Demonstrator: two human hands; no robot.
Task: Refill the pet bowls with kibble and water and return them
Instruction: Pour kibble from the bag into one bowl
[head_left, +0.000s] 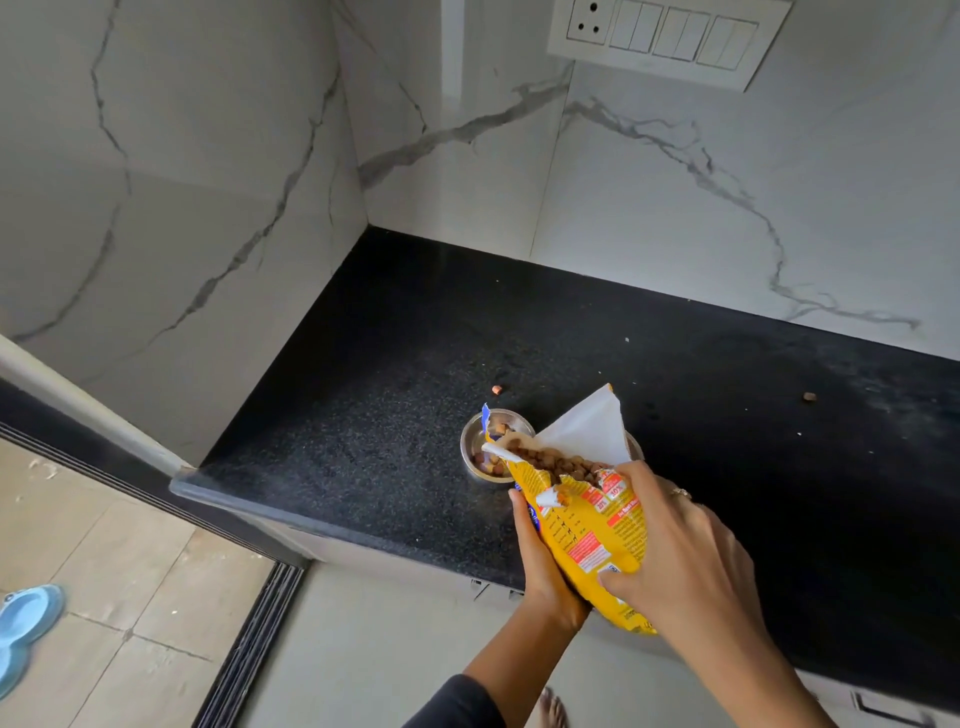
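A yellow kibble bag (597, 530) is tilted with its torn mouth over a small steel bowl (475, 441) on the black countertop (363, 405). Brown kibble fills the bag's mouth and some lies in the bowl. My left hand (540, 561) grips the bag from underneath on its left side. My right hand (685, 561) holds it from the top right. A second steel bowl (635, 446) shows only as a rim sliver behind the bag's white flap.
Two stray kibble pieces lie on the counter, one (497, 389) behind the bowl and one (809, 397) far right. Marble walls close the corner at the back and left. A switch panel (670, 36) is on the wall. A blue holder (26, 629) sits on the floor at lower left.
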